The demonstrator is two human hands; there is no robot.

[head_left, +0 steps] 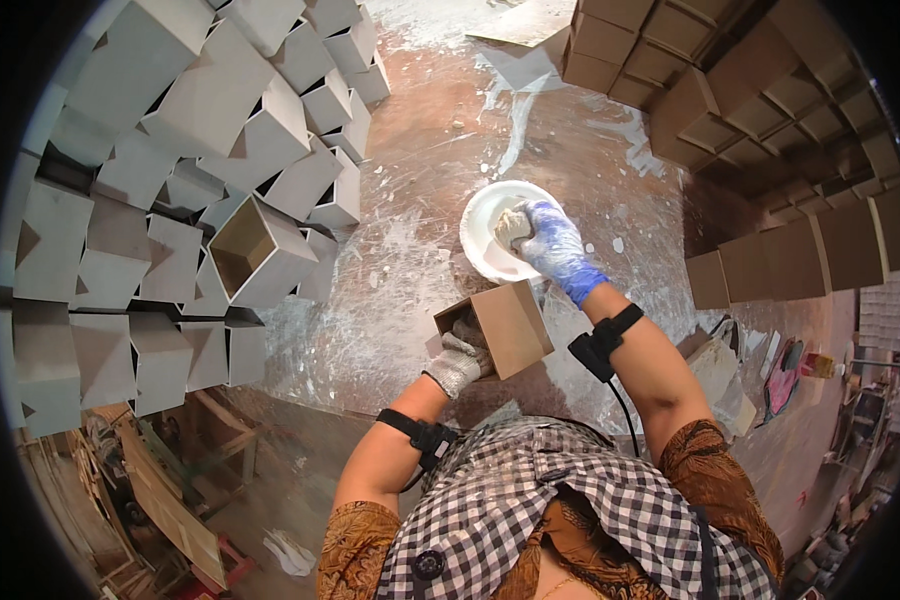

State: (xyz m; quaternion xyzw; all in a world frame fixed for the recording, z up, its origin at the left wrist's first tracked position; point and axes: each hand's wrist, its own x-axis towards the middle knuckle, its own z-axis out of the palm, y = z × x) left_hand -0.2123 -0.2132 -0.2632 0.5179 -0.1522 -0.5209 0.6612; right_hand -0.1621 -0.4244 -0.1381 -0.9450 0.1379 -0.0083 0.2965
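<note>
Brown box [505, 327] — small, open at one end, plain and unlabelled — sits at the near edge of the paint-streaked table [410, 250], just in front of the person's checked apron [530, 520]. The left hand [460, 358], in a grey knit glove, grips it with fingers tucked into the open end, holding it tilted. The right hand [552, 245], in a blue-stained glove, is clenched around a pale wad of cloth or sponge [512, 226] pressed into a white bowl [490, 235], which stands on the table just beyond the box. Black straps circle both forearms, the right one trailing a cable.

To the left, a crowd of white-coated boxes [170, 150] is heaped close together, tilted every way; one of them [255, 250] shows an open mouth with a bare brown inside. To the upper right, a stack of uncoated brown boxes [750, 110] stands in rows — open ends up — with a few more lined along the table's right side. None of these carries a label that can be seen. White smears and scratches cover the reddish tabletop between the two piles. Wooden offcuts [160, 490] lie on the floor at lower left.
</note>
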